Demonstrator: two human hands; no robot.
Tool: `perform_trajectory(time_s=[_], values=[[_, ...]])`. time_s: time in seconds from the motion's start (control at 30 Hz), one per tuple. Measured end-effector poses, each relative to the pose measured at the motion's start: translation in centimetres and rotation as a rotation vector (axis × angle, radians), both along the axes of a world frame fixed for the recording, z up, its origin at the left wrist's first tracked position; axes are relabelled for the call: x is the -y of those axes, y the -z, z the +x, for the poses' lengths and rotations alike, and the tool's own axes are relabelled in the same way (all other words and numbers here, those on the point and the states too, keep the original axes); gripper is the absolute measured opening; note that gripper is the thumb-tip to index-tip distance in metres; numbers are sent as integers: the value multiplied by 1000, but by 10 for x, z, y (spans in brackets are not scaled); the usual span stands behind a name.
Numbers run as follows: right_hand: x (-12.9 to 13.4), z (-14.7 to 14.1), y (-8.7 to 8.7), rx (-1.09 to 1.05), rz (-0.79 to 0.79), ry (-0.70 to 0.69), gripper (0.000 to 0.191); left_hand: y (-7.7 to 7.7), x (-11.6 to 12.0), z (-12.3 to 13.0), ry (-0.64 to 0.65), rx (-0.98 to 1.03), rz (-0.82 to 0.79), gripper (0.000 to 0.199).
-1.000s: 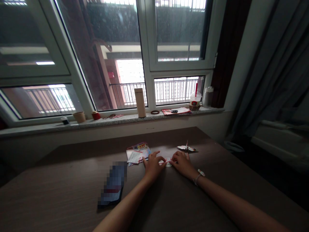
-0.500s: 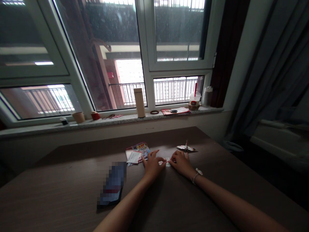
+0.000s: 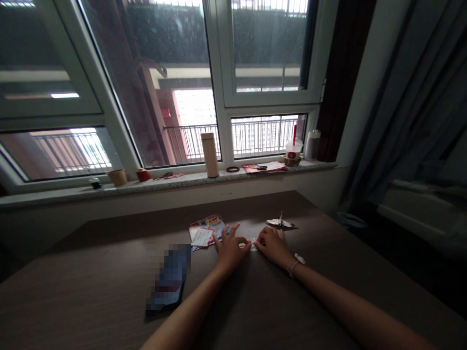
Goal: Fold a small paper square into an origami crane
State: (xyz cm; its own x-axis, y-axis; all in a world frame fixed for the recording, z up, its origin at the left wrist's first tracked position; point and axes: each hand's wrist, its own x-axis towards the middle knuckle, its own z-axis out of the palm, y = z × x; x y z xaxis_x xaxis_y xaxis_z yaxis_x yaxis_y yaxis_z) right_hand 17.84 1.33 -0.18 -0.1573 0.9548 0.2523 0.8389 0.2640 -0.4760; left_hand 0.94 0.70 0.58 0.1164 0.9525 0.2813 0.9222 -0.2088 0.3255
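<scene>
A small piece of printed paper (image 3: 253, 246), white with red, lies on the table between my two hands. My left hand (image 3: 229, 248) pinches its left side between thumb and forefinger, the other fingers spread upward. At the paper's right side, my right hand (image 3: 272, 244) is closed on it with the fingers curled; a bracelet circles that wrist. Parts of the paper are hidden under the fingertips. Just beyond my right hand stands a folded paper crane (image 3: 280, 222) in white and red. Printed sheets (image 3: 202, 236) lie to the left, behind my left hand.
A pixelated phone (image 3: 170, 282) lies on the brown table (image 3: 91, 272), left of my left forearm. Along the windowsill stand a tan bottle (image 3: 210, 155), a paper cup (image 3: 117, 177), a drink cup with red straw (image 3: 293, 148), and scissors (image 3: 261, 167) on papers.
Both hands stay in nearly the same place, still pinching the paper. The whole view has shifted very slightly; the crane, sheets and phone lie as before.
</scene>
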Motion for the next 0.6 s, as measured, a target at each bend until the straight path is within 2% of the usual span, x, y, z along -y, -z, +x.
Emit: perform_trajectory(time_s=[0.6], values=[[-1, 3, 3, -19, -1, -21, 27, 1, 1, -1, -25, 30, -71, 18]])
